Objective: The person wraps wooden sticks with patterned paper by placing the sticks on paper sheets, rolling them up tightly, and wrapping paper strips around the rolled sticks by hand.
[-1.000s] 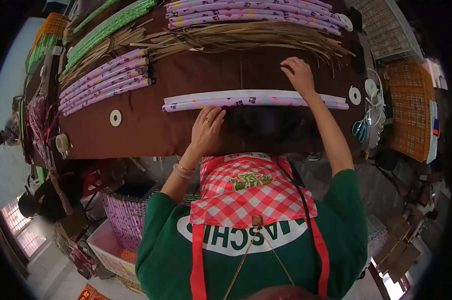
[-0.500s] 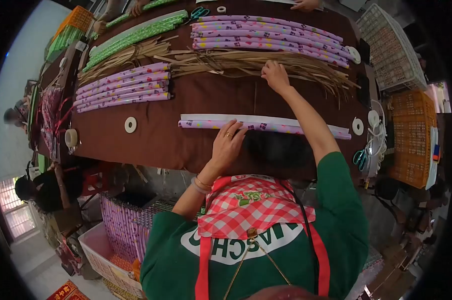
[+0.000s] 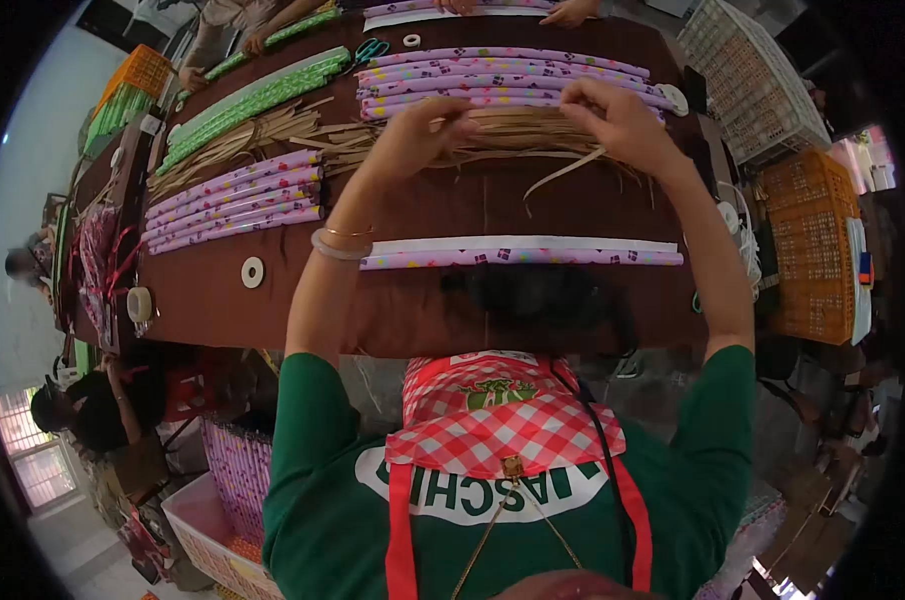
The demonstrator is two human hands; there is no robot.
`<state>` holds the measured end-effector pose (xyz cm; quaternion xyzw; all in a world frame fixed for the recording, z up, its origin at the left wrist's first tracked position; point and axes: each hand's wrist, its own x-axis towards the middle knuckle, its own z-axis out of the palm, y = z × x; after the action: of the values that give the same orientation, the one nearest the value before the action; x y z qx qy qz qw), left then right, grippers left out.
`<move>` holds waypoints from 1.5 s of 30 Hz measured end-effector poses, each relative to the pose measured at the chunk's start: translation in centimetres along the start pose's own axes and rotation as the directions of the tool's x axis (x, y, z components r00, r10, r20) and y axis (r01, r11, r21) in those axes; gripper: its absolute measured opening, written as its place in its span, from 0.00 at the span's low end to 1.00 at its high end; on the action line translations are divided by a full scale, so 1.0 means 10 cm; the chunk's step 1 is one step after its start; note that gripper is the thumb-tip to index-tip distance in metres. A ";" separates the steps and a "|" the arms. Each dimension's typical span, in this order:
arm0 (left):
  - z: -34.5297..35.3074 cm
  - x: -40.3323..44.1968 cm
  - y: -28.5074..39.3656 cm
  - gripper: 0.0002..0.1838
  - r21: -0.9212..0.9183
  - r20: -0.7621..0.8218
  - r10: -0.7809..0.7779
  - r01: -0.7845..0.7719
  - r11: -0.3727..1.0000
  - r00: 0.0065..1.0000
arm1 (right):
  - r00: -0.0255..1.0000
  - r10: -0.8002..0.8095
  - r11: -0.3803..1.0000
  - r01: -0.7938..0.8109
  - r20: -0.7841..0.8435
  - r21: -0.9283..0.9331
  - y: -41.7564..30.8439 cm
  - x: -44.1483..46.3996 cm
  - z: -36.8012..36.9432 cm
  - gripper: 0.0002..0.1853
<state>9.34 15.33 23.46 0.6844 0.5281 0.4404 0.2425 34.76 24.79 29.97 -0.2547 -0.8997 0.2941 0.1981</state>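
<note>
Both my hands are raised over the pile of brown strips on the dark cloth. My left hand has its fingers curled near the strips; whether they hold one is hard to see. Pinched in my right hand is a brown strip whose loose end curves down to the left. Nearer my body lies a partly rolled purple patterned sheet with a white edge, touched by neither hand. Finished-looking purple rolls lie beyond the strips, and more purple rolls are at the left.
A tape roll and another roll lie at the left. Green rolls and teal scissors are farther back. Co-workers' hands show at the far edge. Crates stand at the right.
My left hand has left the purple sheet and moved forward to the strips. My right hand has shifted right and now grips a strip. The view has shifted slightly.
</note>
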 end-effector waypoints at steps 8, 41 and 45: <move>-0.35 0.31 -0.01 0.09 0.252 -0.119 0.131 -0.098 0.963 0.984 | 0.975 -0.020 0.972 -0.033 -0.222 -0.233 0.55 0.01 -0.40 0.11; -1.27 -0.64 0.00 0.08 -0.036 0.316 -0.372 0.403 0.914 0.873 | 0.966 0.172 0.985 -0.172 0.190 -0.020 0.36 -0.60 -1.05 0.09; -1.39 -1.15 -0.07 0.08 0.120 0.414 -0.561 0.568 0.814 0.716 | 0.866 0.421 0.866 -0.472 0.270 0.166 0.37 -1.34 -1.15 0.10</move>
<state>-3.62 2.94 25.77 0.5684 0.6407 0.1870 0.4810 52.43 24.64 33.44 -0.3978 -0.7926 0.4594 0.0487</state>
